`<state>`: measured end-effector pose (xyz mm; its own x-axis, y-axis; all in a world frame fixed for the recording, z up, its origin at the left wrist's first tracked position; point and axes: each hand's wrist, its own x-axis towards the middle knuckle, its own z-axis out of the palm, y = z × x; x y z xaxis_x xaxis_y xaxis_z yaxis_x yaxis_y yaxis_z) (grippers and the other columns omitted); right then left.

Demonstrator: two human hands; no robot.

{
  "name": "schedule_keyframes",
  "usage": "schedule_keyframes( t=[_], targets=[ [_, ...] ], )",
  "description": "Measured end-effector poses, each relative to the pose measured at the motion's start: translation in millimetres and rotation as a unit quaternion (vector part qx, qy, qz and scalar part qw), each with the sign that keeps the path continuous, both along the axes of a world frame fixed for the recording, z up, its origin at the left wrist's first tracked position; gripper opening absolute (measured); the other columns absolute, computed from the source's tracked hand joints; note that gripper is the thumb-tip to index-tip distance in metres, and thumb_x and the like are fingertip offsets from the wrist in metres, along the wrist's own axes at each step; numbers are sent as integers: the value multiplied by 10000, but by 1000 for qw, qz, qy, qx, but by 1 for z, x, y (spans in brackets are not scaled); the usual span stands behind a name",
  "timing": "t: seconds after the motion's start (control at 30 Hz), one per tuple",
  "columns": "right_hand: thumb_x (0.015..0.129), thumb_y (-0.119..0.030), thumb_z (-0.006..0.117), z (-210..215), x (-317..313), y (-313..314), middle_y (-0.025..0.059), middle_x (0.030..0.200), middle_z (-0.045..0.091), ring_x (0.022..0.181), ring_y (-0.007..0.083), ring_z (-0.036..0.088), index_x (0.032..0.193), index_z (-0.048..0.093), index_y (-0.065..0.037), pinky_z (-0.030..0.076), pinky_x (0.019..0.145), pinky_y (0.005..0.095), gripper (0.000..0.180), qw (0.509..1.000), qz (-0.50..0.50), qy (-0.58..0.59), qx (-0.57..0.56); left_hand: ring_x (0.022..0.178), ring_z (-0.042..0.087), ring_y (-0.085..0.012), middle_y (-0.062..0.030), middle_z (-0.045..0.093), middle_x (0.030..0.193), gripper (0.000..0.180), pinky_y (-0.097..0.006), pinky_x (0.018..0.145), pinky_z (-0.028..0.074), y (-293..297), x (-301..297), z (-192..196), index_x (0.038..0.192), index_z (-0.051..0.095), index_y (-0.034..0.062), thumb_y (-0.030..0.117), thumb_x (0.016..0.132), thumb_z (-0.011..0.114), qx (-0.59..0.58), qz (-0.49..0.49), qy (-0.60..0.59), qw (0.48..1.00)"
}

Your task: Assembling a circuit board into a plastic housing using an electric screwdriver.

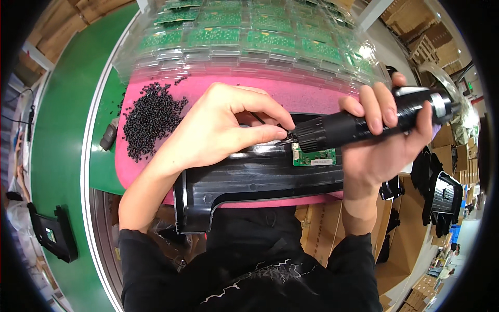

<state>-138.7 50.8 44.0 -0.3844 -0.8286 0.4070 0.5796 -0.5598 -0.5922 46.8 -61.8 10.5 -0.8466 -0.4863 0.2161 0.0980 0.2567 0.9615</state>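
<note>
My right hand (374,148) is wrapped round a black electric screwdriver (330,130), which lies nearly level with its ribbed nose pointing left. At that nose, the thumb and index finger of my left hand (221,122) pinch together on a small black screw (290,136), partly hidden by the fingertips. Below both hands a long black plastic housing (254,179) rests on a pink mat (306,96). Inside the housing sits a green circuit board (313,157) with a white label; the screwdriver covers part of it. A heap of tiny black screws (150,122) lies on the mat's left side.
Stacked clear plastic trays (249,57) of green boards stand behind the mat. Left, a green work surface (65,135) carries another black housing (52,234). More black housings (444,195) and cardboard boxes (322,229) are at the right and below.
</note>
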Motion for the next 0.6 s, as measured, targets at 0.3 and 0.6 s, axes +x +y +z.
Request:
schedule_keyframes(
  t=[0.3, 0.6],
  targets=[
    [885, -420, 603, 9, 6, 10, -46, 654, 465, 550, 70, 440, 1126, 470, -84, 382, 621, 262, 434, 991, -9, 99, -94, 801, 681, -142, -93, 716, 875, 150, -239, 714, 540, -2, 1, 3, 920, 724, -23, -96, 796, 682, 79, 12, 32, 996],
    [830, -379, 666, 14, 0, 17, -52, 658, 506, 563, 82, 491, 1092, 471, -117, 395, 674, 278, 419, 987, -23, 119, -101, 792, 699, -163, -96, 702, 855, 216, -272, 739, 576, -4, -12, -9, 955, 670, -45, -84, 754, 738, -16, -8, 48, 999]
  ],
)
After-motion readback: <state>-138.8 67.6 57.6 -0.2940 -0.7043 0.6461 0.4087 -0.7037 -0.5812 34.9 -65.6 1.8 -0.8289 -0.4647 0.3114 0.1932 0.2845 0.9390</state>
